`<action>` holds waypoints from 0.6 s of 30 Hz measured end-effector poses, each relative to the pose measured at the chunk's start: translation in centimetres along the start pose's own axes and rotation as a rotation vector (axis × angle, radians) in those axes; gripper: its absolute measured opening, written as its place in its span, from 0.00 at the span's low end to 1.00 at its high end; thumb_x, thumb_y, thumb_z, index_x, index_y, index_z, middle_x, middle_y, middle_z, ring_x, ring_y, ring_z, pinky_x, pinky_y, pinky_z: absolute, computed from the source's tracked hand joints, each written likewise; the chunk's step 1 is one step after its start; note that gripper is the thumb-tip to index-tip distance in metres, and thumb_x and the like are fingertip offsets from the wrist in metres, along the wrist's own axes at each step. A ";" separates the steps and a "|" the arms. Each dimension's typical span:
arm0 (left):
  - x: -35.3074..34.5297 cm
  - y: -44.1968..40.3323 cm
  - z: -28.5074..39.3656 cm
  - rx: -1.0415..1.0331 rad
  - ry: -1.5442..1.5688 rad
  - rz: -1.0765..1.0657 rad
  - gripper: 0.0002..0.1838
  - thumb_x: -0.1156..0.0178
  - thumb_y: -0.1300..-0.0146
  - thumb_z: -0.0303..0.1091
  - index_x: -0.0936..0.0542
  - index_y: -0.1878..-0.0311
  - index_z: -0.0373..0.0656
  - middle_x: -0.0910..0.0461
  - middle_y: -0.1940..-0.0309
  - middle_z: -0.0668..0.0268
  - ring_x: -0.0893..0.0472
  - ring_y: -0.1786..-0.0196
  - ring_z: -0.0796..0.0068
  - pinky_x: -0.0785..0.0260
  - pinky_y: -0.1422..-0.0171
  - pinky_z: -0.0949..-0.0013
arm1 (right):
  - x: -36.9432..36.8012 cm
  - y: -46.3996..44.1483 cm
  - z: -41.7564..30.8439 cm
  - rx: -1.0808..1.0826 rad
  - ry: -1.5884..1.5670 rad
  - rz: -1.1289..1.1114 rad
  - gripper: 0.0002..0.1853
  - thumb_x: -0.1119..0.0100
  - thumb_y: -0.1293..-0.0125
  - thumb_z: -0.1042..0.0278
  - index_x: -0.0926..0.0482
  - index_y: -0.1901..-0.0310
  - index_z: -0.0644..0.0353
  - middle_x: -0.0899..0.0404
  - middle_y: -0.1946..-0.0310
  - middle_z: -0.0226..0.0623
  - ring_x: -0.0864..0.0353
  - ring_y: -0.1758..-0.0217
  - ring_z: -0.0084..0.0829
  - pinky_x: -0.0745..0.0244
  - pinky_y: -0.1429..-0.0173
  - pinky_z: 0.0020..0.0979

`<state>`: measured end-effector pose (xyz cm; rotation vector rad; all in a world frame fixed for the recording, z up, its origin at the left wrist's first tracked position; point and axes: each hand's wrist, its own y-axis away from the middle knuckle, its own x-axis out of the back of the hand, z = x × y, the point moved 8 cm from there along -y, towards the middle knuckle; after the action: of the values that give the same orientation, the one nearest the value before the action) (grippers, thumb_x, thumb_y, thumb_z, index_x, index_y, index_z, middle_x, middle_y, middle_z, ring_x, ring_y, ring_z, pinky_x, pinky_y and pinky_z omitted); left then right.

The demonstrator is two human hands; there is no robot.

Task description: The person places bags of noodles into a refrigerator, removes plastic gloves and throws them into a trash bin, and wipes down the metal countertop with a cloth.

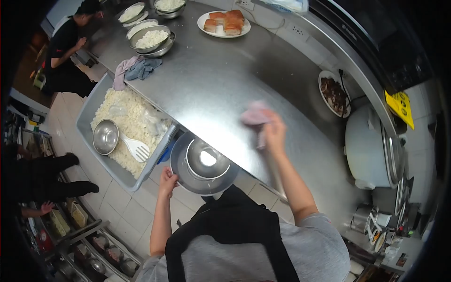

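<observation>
My right hand [274,132] is closed on a pink cloth [257,114], blurred by motion, over the steel counter [225,84]. At the counter's front edge, my left hand [169,181] grips the rim of a wide grey metal bowl [181,162]. Inside that bowl sits a smaller shiny steel bowl [207,159]. Left of it is a grey tub [134,181] of white rice [127,157], with a small steel bowl [105,137] and a white slotted scoop [137,149] on the rice.
Bowls of rice [151,39], bunched cloths [141,69] and a plate of browned pieces [225,22] are farther back. A plate of dark food [334,94] and a large cooker [369,145] stand right. One person [68,51] is upper left, another [47,176] at left.
</observation>
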<state>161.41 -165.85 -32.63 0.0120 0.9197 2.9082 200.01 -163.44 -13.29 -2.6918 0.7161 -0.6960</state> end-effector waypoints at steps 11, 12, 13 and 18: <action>-0.8 0.4 1.5 0.010 0.161 0.198 0.14 0.50 0.59 0.18 0.37 0.69 0.47 0.39 0.81 0.77 0.38 0.81 0.87 0.43 0.81 0.82 | -1.5 -27.2 23.0 -0.010 0.409 -0.018 0.16 0.56 0.44 0.66 0.29 0.55 0.60 0.33 0.51 0.44 0.36 0.46 0.41 0.43 0.43 0.37; -0.9 0.5 1.9 0.007 0.166 0.207 0.14 0.50 0.59 0.18 0.37 0.69 0.47 0.39 0.81 0.77 0.38 0.81 0.87 0.43 0.81 0.82 | -6.0 -27.9 21.0 0.133 0.362 -0.115 0.16 0.56 0.44 0.67 0.29 0.54 0.60 0.33 0.50 0.44 0.37 0.45 0.41 0.44 0.42 0.36; -1.0 0.4 2.2 0.003 0.170 0.207 0.14 0.50 0.59 0.18 0.37 0.69 0.47 0.40 0.81 0.77 0.38 0.81 0.87 0.43 0.81 0.82 | -10.2 -27.6 18.2 0.275 0.316 -0.205 0.16 0.57 0.44 0.69 0.30 0.53 0.60 0.33 0.49 0.44 0.37 0.44 0.40 0.45 0.41 0.35; -0.8 -0.6 2.5 -0.007 0.177 0.204 0.14 0.49 0.59 0.18 0.37 0.70 0.46 0.39 0.80 0.76 0.38 0.81 0.87 0.43 0.82 0.82 | -21.8 -18.8 6.9 0.569 0.259 -0.566 0.17 0.60 0.43 0.71 0.30 0.52 0.59 0.32 0.50 0.43 0.37 0.44 0.40 0.45 0.40 0.35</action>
<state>162.35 -163.98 -30.90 -0.1636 0.9883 3.1421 194.35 -135.25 -20.49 -2.2706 -0.2117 -1.1818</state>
